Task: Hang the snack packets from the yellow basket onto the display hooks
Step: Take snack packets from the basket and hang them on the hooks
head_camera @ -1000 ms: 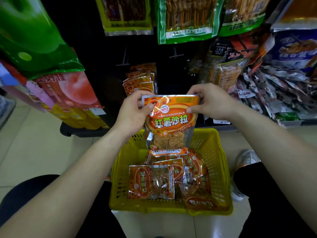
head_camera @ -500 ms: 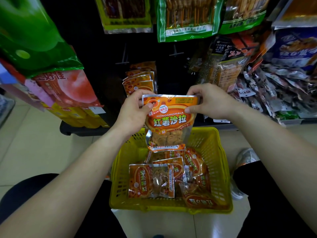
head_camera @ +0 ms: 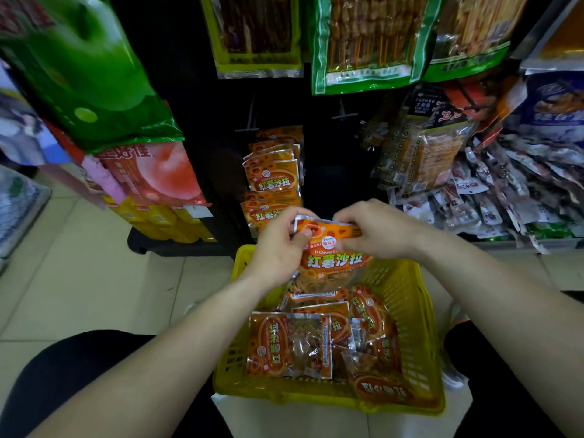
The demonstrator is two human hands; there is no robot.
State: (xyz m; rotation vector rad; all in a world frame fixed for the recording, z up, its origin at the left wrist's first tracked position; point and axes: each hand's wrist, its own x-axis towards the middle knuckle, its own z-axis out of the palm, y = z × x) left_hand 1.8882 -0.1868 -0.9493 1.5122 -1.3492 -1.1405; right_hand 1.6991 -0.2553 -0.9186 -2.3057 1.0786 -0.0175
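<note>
An orange snack packet (head_camera: 331, 259) hangs over the yellow basket (head_camera: 420, 327). My left hand (head_camera: 278, 251) pinches its top left corner, and my right hand (head_camera: 376, 230) grips its top right edge, fingers curled over it. Several more orange packets (head_camera: 289, 344) lie in the basket. On the dark display behind, matching orange packets (head_camera: 272, 177) hang in two stacked bunches just past my left hand. A bare hook (head_camera: 342, 113) juts out to their upper right.
Big green bags (head_camera: 82, 74) and pink packs (head_camera: 151, 175) hang at the left. Skewer snack bags (head_camera: 366, 42) hang overhead. Dark packets (head_camera: 518, 191) pile on a shelf at the right. Tiled floor (head_camera: 79, 263) lies to the left. My knees flank the basket.
Both hands have drawn closer together along the packet's top edge, which now bends, and the packet sits lower in view, nearer the hanging orange bunches.
</note>
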